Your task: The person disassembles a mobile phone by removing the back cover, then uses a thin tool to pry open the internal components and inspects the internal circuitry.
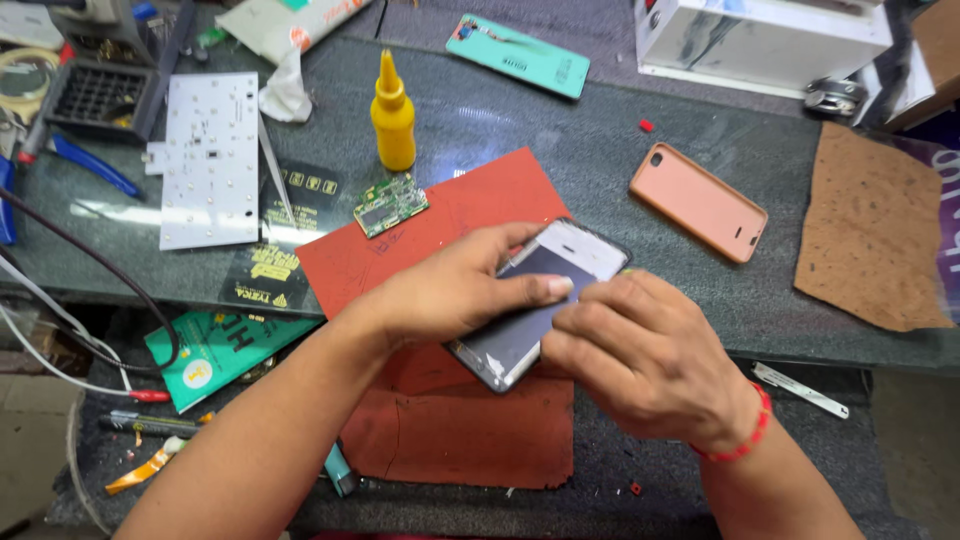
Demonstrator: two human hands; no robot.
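Fingers of both hands, left hand (455, 290) and right hand (640, 355), closed on opened smartphone (540, 300), held over red mat (450, 400). Beyond: green circuit board (391, 205), yellow squeeze bottle (392, 115), pink phone case (698, 202), teal back cover (518, 55).

Open worktop right of phone (535, 300); yellow bottle (392, 115) behind.

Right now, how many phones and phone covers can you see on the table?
3. One phone is held under the left hand and right hand on the red mat. A pink case lies to the right. A teal back cover lies at the top. More may be hidden.
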